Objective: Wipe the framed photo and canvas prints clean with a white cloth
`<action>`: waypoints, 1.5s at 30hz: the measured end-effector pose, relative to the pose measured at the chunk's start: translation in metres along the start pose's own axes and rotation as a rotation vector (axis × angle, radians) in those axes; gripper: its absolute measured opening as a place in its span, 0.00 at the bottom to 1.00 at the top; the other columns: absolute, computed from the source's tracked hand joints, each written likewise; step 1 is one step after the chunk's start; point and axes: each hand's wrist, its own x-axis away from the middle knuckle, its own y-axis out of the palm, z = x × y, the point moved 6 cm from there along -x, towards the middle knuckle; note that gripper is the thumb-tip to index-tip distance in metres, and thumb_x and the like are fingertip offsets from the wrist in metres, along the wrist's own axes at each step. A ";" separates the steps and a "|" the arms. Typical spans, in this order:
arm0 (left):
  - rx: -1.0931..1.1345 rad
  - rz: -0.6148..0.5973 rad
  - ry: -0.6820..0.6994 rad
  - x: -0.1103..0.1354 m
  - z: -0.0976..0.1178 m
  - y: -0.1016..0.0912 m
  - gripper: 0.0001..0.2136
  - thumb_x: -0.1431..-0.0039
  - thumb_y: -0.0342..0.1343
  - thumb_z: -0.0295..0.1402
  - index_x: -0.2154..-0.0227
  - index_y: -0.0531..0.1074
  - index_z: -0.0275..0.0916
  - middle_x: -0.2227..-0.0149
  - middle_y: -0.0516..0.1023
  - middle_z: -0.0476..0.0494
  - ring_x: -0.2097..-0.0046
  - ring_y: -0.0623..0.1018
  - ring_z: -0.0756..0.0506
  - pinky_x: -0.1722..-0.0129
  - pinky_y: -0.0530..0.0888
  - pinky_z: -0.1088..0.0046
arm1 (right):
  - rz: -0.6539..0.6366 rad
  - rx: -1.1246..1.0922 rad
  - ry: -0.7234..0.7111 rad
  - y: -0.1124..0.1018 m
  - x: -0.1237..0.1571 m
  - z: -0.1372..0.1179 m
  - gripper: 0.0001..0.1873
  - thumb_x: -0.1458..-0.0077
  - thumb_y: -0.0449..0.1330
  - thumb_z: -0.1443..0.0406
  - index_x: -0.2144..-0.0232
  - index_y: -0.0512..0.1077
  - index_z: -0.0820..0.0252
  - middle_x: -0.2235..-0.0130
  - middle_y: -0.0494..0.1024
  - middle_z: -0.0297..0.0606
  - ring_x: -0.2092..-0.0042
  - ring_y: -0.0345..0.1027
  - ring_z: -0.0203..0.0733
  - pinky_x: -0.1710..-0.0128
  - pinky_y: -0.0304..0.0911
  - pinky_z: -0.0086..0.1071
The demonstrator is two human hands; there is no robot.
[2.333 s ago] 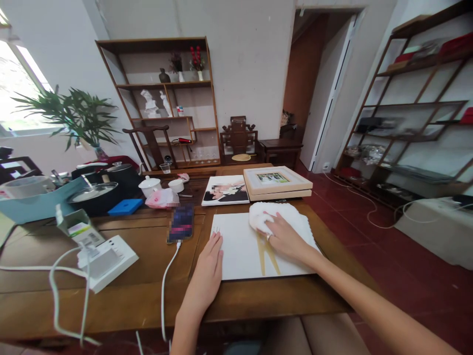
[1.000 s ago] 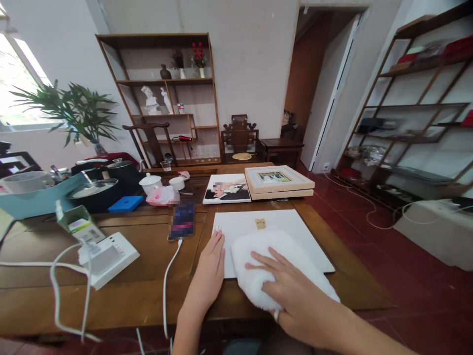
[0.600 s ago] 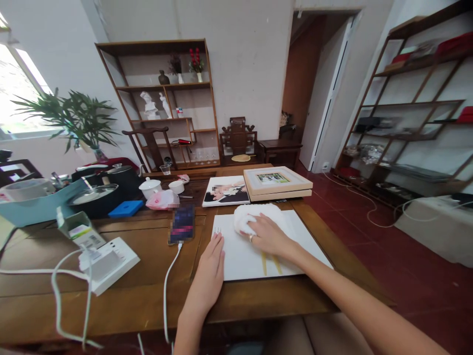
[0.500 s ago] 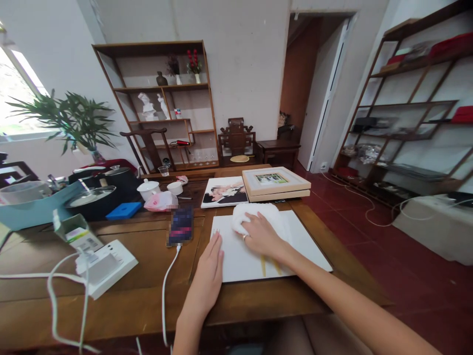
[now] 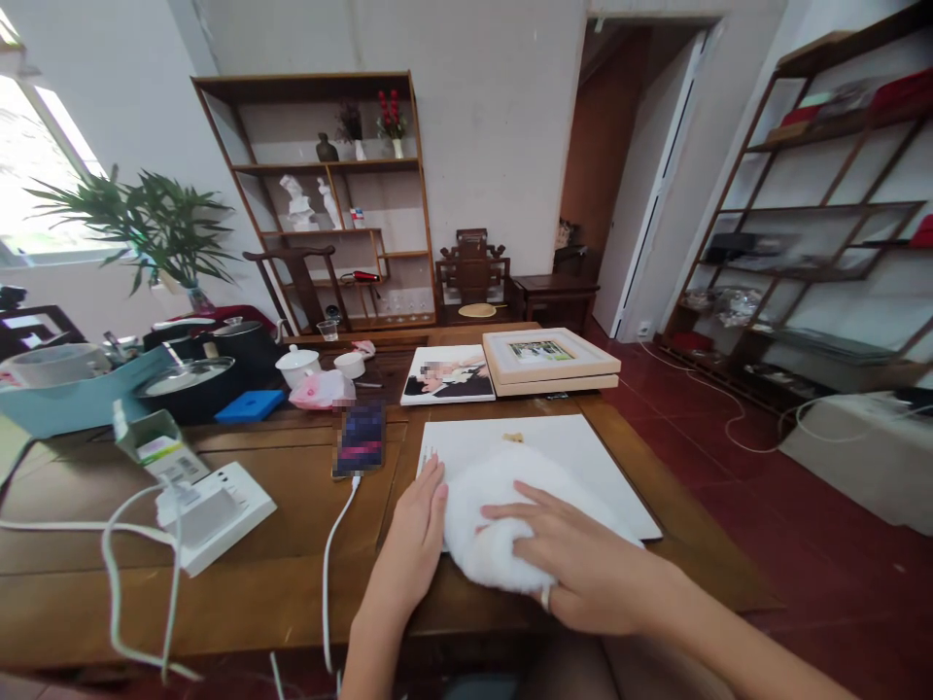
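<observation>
A white flat panel (image 5: 583, 457) lies on the wooden table close to me, with a small yellow-gold mark (image 5: 513, 437) near its far side. My right hand (image 5: 569, 554) presses a bunched, fluffy white cloth (image 5: 502, 486) onto the panel's near part, its fingers spread and bent over the bundle. The cloth covers much of the panel and reaches its front edge. Along the panel's left edge rests my left hand (image 5: 415, 525), fingers stretched out straight and holding nothing.
Beyond the panel lie a photo print (image 5: 448, 377) and stacked light-wood frames (image 5: 554, 355). A phone (image 5: 360, 439) on a white cable (image 5: 329, 574) is left of my left hand. Further left are a power strip (image 5: 233, 515), a blue block (image 5: 252, 405) and a lidded pan (image 5: 190, 379).
My right hand has drawn the cloth from the panel's far side toward me. Yellow strips near the front are now covered, while a yellow-gold mark shows farther back. My left hand stays at the edge.
</observation>
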 end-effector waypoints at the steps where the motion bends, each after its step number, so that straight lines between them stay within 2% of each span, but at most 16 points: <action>1: -0.017 0.002 0.016 0.000 0.000 0.001 0.19 0.37 0.39 0.37 0.47 0.63 0.36 0.41 0.61 0.39 0.40 0.61 0.44 0.40 0.57 0.59 | 0.025 0.016 0.051 -0.003 0.000 0.009 0.13 0.53 0.51 0.71 0.65 0.72 0.61 0.48 0.69 0.45 0.41 0.50 0.42 0.39 0.34 0.39; 4: -0.069 0.011 0.063 0.000 -0.001 0.002 0.18 0.38 0.41 0.35 0.49 0.66 0.37 0.43 0.65 0.38 0.41 0.63 0.44 0.41 0.59 0.58 | 0.103 0.079 0.180 -0.009 -0.012 0.040 0.12 0.46 0.48 0.67 0.64 0.71 0.60 0.54 0.73 0.46 0.47 0.60 0.46 0.41 0.41 0.42; 8: -0.123 0.016 0.095 -0.001 -0.002 0.003 0.17 0.39 0.42 0.34 0.50 0.67 0.37 0.44 0.65 0.38 0.42 0.63 0.44 0.42 0.60 0.58 | 0.138 0.142 0.268 -0.014 -0.051 0.071 0.15 0.41 0.45 0.62 0.67 0.70 0.61 0.65 0.76 0.44 0.57 0.66 0.48 0.48 0.50 0.43; 10: -0.143 0.017 0.099 -0.002 -0.002 0.003 0.17 0.38 0.42 0.33 0.50 0.66 0.35 0.44 0.66 0.37 0.42 0.64 0.43 0.42 0.60 0.58 | 0.137 0.135 0.258 -0.015 -0.077 0.075 0.17 0.41 0.44 0.60 0.68 0.70 0.61 0.65 0.76 0.44 0.58 0.67 0.48 0.52 0.54 0.40; 13: -0.162 0.017 0.110 -0.002 0.000 0.002 0.17 0.38 0.41 0.32 0.50 0.66 0.34 0.44 0.65 0.36 0.42 0.64 0.43 0.42 0.61 0.58 | 0.122 0.109 0.208 -0.014 -0.113 0.068 0.19 0.41 0.44 0.57 0.69 0.70 0.62 0.63 0.77 0.44 0.59 0.67 0.47 0.57 0.57 0.35; 17: -0.177 0.012 0.120 -0.002 0.000 0.002 0.17 0.38 0.42 0.32 0.50 0.67 0.36 0.44 0.65 0.37 0.42 0.65 0.43 0.43 0.62 0.58 | 0.130 0.089 0.215 -0.011 -0.133 0.061 0.22 0.41 0.44 0.54 0.68 0.71 0.62 0.61 0.76 0.47 0.58 0.68 0.49 0.61 0.57 0.34; 21: -0.159 0.025 0.111 -0.001 -0.004 0.003 0.17 0.38 0.41 0.33 0.50 0.66 0.36 0.44 0.65 0.38 0.42 0.64 0.43 0.42 0.61 0.58 | 0.151 0.078 0.321 -0.018 -0.109 0.082 0.21 0.42 0.43 0.55 0.66 0.71 0.63 0.61 0.76 0.49 0.59 0.68 0.51 0.63 0.58 0.35; 26: -0.170 0.002 0.091 0.000 -0.007 0.006 0.18 0.38 0.41 0.33 0.49 0.65 0.34 0.43 0.65 0.37 0.41 0.63 0.43 0.41 0.59 0.58 | 0.180 0.069 0.491 -0.034 -0.042 0.128 0.22 0.41 0.41 0.56 0.65 0.70 0.61 0.58 0.75 0.47 0.57 0.68 0.52 0.58 0.59 0.39; 29: -0.191 -0.008 0.090 -0.001 -0.007 0.006 0.18 0.38 0.40 0.33 0.49 0.65 0.33 0.44 0.65 0.36 0.41 0.63 0.43 0.41 0.60 0.58 | 0.196 0.086 0.576 -0.033 -0.001 0.139 0.18 0.42 0.42 0.62 0.60 0.70 0.61 0.53 0.73 0.46 0.50 0.63 0.54 0.52 0.56 0.44; 31: -0.198 -0.005 0.091 -0.001 -0.007 0.006 0.18 0.38 0.40 0.33 0.49 0.65 0.32 0.44 0.65 0.36 0.41 0.63 0.43 0.41 0.60 0.58 | 0.194 0.125 0.550 -0.026 0.020 0.131 0.18 0.44 0.43 0.67 0.58 0.70 0.60 0.50 0.71 0.43 0.44 0.56 0.52 0.46 0.51 0.46; 34: -0.204 -0.006 0.084 -0.001 -0.007 0.007 0.18 0.38 0.40 0.33 0.49 0.65 0.31 0.44 0.65 0.35 0.42 0.63 0.43 0.41 0.59 0.59 | 0.178 0.176 0.437 -0.010 0.050 0.099 0.17 0.49 0.46 0.70 0.61 0.71 0.59 0.45 0.65 0.41 0.39 0.47 0.50 0.41 0.44 0.48; 37: -0.213 -0.010 0.076 -0.002 -0.006 0.007 0.19 0.38 0.40 0.33 0.49 0.65 0.30 0.44 0.65 0.34 0.42 0.63 0.43 0.41 0.59 0.59 | 0.125 0.140 0.423 0.001 0.079 0.067 0.16 0.50 0.49 0.70 0.62 0.72 0.57 0.40 0.56 0.35 0.38 0.40 0.50 0.40 0.44 0.49; 39: -0.216 -0.014 0.073 -0.002 -0.005 0.007 0.19 0.38 0.40 0.33 0.49 0.65 0.30 0.44 0.65 0.34 0.41 0.63 0.43 0.41 0.59 0.59 | 0.056 0.081 0.454 0.004 0.094 0.053 0.15 0.48 0.50 0.68 0.60 0.72 0.54 0.39 0.54 0.29 0.37 0.38 0.50 0.40 0.44 0.48; 42: -0.213 -0.008 0.069 -0.001 -0.005 0.006 0.19 0.38 0.40 0.33 0.49 0.65 0.31 0.44 0.65 0.35 0.41 0.63 0.43 0.41 0.59 0.59 | -0.025 -0.019 0.513 -0.001 0.098 0.049 0.15 0.45 0.48 0.63 0.58 0.71 0.51 0.39 0.53 0.27 0.37 0.39 0.49 0.40 0.45 0.46; 45: -0.211 -0.003 0.070 -0.001 -0.005 0.005 0.18 0.38 0.41 0.33 0.49 0.66 0.32 0.44 0.65 0.35 0.42 0.63 0.43 0.41 0.59 0.59 | -0.023 -0.078 0.538 -0.012 0.078 0.065 0.17 0.43 0.45 0.60 0.56 0.69 0.54 0.39 0.56 0.32 0.38 0.41 0.52 0.41 0.45 0.47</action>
